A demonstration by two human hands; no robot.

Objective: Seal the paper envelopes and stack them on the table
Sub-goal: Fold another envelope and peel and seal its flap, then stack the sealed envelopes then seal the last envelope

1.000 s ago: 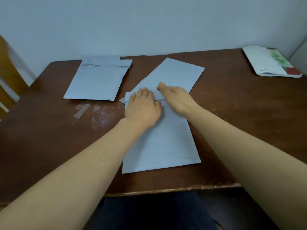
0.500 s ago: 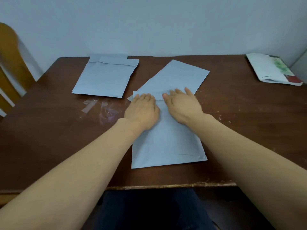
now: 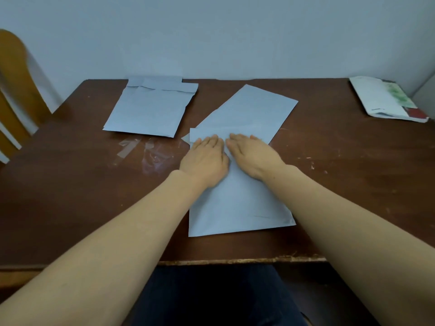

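Far left, a wooden chair [image 3: 16, 90] stands by the table [image 3: 70, 196]. At the back left lies the finished stack [image 3: 150, 109], two envelopes by the look of it, flaps folded. Just in front of it, clear tape scraps [image 3: 141, 154] lie on the wood.

Centre stage: the left hand [image 3: 204, 158] lies flat, fingers straight, pressing the folded flap [image 3: 207, 134] of the near envelope [image 3: 235, 203]. This one sits square to the table's front edge. Right beside it, the right hand [image 3: 251, 156] presses the same flap, palm down, gripping nothing. Behind them an angled envelope [image 3: 254, 109] lies partly under the near one. At the far right corner rests a printed booklet [image 3: 386, 100].

So this looks like the sealing step, the flap being pressed shut. Next, I'd say, comes a firm rub along the fold, then a lift across to the stack.

A second ago the right hand lay slanted across the flap, toward the left hand. Now it is level beside it, fingers drawn together.
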